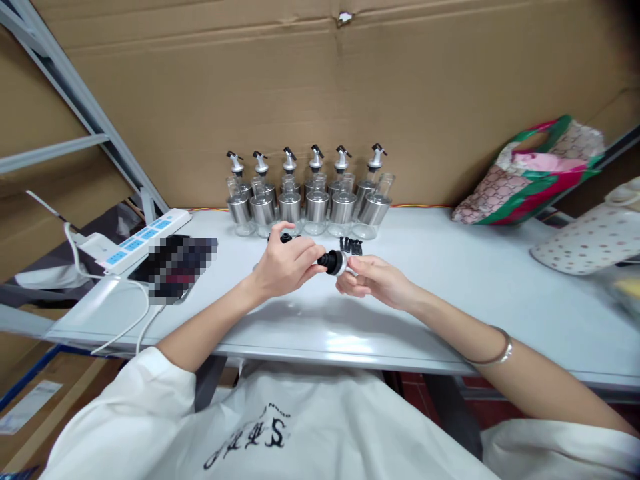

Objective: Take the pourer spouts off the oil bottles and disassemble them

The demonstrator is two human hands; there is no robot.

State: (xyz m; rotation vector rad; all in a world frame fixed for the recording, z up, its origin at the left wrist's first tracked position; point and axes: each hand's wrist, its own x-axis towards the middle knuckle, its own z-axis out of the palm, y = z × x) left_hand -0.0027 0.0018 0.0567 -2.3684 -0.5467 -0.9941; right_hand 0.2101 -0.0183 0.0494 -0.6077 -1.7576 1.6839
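Well, a power strip [147, 239] lay along the left edge of the table [430, 253]; further right, the left hand [289, 264] pinched the black end of a pourer [334, 262], raised in front of steel-clad bottles [317, 205]. Small black pieces [351, 247] lay just beyond it; the right hand [377, 281] pinched its silver end. Rightward leaned a patterned bag [505, 187].
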